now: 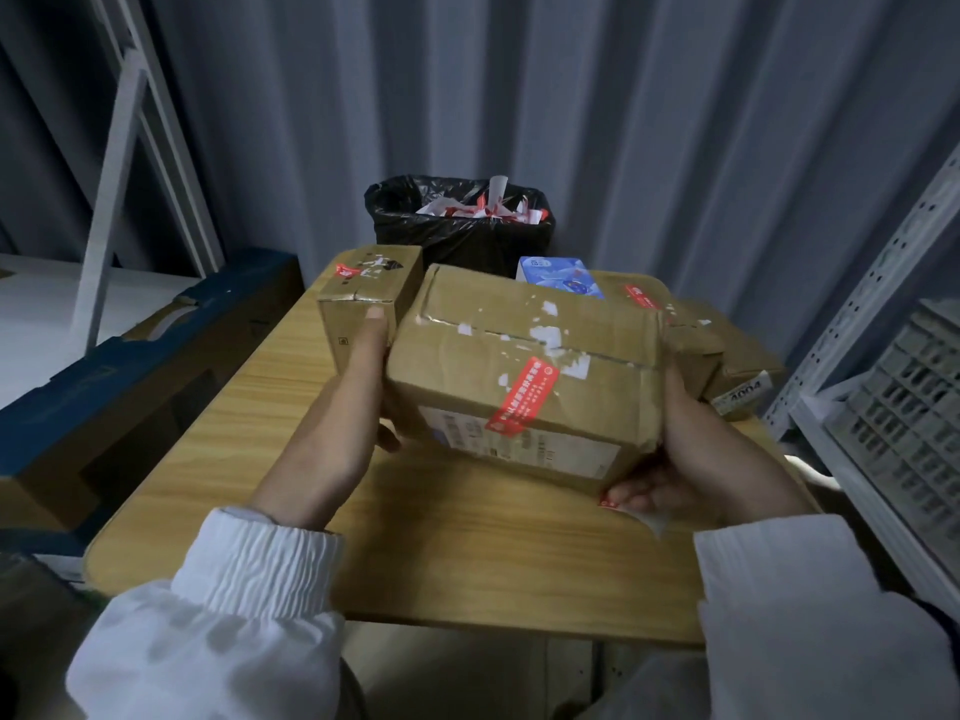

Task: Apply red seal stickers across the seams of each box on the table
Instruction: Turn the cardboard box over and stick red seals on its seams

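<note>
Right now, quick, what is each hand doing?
Left hand: fingers straight, pressed flat against the large box.
Right hand: grips the large box's corner, pinching a sticker strip too.

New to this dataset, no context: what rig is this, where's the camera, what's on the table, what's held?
No machine: a person in white sleeves works bare-handed, filmed by one wide-angle camera on their head, looking down. The left hand presses flat on one end of a large box; the right hand grips the other end, a red-and-white sticker scrap at its fingertips. A red seal sticker wraps over its near edge. On the wooden table behind: a small box, a blue-white box, a worn box. A bin holds paper scraps.
</note>
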